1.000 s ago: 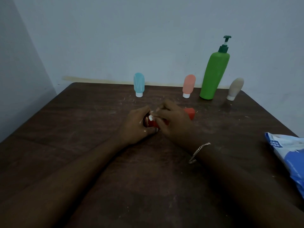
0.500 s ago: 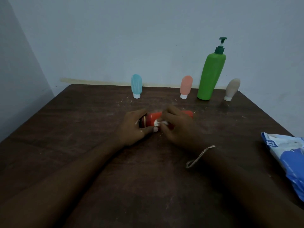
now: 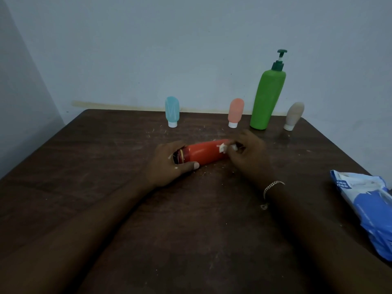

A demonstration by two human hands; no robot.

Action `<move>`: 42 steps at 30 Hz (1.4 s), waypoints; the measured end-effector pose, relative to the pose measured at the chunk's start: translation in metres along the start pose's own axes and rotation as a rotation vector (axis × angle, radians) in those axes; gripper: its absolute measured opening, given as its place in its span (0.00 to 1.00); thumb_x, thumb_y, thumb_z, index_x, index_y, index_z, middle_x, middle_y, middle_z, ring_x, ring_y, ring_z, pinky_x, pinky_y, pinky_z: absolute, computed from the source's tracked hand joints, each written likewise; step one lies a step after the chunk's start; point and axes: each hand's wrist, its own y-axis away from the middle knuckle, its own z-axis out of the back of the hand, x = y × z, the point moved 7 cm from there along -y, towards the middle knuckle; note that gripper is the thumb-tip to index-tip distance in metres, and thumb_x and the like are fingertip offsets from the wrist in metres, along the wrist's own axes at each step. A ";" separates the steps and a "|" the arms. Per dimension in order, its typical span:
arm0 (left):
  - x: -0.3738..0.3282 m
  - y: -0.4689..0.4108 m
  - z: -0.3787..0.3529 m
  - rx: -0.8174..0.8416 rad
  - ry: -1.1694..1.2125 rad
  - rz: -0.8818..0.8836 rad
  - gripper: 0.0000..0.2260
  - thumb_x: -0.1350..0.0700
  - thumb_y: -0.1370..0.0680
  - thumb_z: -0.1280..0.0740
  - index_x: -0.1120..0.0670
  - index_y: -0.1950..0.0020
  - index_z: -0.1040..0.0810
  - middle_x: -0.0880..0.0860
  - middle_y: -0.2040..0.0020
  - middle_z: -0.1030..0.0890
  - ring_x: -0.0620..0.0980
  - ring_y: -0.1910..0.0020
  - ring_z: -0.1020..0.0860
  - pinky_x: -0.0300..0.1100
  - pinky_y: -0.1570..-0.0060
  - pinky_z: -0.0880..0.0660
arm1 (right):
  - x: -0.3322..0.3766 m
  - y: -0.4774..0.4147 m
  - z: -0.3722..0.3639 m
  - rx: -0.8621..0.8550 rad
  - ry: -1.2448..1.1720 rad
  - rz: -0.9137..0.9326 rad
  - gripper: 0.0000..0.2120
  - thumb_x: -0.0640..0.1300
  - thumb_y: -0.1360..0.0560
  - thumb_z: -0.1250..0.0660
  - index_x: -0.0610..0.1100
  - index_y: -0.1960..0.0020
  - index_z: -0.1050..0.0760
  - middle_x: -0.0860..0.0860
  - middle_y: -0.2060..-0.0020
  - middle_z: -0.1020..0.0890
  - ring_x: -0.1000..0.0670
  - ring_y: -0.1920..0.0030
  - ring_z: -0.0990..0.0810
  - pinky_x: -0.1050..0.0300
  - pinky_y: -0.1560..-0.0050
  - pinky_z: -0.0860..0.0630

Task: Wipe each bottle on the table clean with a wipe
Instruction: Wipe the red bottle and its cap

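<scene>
Your counter [image 3: 106,177] is dark wood, flecked with pale crumbs. At its right edge lies a blue-and-white pack [image 3: 367,206]; the only legible print reads "mee mee". The green pump bottle [image 3: 267,96] stands upright at the back, between the pink tube [image 3: 235,112] and the grey tube [image 3: 294,116]; the blue tube [image 3: 172,111] stands further left. The red bottle [image 3: 203,153] lies on its side mid-counter. Your left hand [image 3: 169,166] clasps its dark cap end. Your right hand [image 3: 250,155] pinches a small white wipe [image 3: 222,147] against its other end.
</scene>
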 end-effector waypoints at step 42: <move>-0.027 0.009 0.003 -0.082 -0.229 -0.183 0.14 0.56 0.30 0.23 0.50 0.49 0.25 0.45 0.50 0.25 0.44 0.52 0.28 0.39 0.55 0.28 | -0.022 -0.008 0.005 0.093 0.124 -0.298 0.09 0.41 0.25 0.32 0.45 0.47 0.17 0.47 0.51 0.21 0.51 0.52 0.24 0.60 0.54 0.31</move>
